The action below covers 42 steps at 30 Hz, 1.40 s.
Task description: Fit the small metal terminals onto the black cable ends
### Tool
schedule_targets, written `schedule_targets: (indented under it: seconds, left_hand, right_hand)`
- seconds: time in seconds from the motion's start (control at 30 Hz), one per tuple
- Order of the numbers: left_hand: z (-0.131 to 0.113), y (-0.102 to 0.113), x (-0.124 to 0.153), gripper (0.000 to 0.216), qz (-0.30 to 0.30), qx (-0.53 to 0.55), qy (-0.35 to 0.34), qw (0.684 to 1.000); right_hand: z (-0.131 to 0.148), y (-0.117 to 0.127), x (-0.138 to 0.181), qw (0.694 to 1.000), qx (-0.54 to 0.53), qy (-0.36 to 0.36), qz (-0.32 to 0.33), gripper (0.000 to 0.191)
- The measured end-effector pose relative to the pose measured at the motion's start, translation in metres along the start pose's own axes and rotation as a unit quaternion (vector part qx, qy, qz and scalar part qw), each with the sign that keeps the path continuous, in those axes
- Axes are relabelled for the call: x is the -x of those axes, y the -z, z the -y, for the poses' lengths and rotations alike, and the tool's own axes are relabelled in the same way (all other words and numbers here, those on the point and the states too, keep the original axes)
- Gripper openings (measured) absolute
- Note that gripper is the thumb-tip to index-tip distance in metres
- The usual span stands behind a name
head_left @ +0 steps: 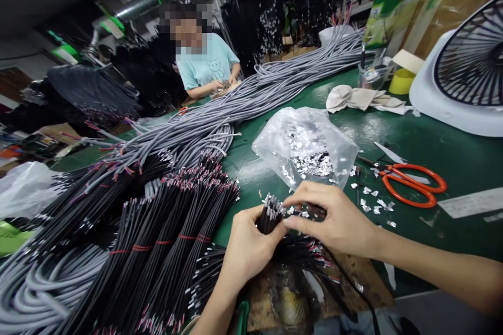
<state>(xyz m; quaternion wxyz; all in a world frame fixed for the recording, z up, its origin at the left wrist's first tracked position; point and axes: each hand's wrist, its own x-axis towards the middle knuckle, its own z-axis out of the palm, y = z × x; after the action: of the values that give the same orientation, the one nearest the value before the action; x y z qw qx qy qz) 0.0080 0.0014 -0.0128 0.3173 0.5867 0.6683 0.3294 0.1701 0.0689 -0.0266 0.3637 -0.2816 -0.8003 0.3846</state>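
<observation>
At three o'clock, a crinkled, translucent plastic bag (269,138) holds shiny metallic flakes (314,163), with smooth plastic handles on the scissors (389,169) beyond. The green tabletop (463,167) has a soft gloss; toward eight o'clock, smooth-sheathed black wires (153,267) look metallic at their ends. Rumpled matt cloth (353,98) lies at two o'clock, a scuffed, wooden-looking board (371,280) at five.

Black bundle (269,220), lower end seemingly hidden
</observation>
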Motion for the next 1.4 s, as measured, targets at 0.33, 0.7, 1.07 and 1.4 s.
schedule_targets:
  seconds: [0.33, 0.7, 1.07, 1.4]
  left_hand:
    - [0.002, 0.014, 0.006, 0.023, 0.007, 0.021, 0.033, 0.999]
    - [0.002, 0.009, 0.007, 0.026, -0.061, 0.038, 0.033, 0.997]
    - [0.0, 0.008, 0.008, 0.024, -0.054, 0.056, 0.026, 0.997]
    - [-0.002, 0.015, 0.009, 0.026, 0.046, 0.154, 0.065, 0.985]
  right_hand:
    - [0.005, -0.003, -0.002, 0.999, -0.009, -0.051, -0.013, 0.016]
    - [0.002, 0.002, 0.001, 0.999, 0.039, -0.021, 0.03, 0.031]
    - [0.002, -0.002, 0.002, 0.997, -0.005, 0.036, 0.062, 0.019]
    - [0.003, 0.001, 0.002, 0.998, -0.042, 0.013, 0.052, 0.018]
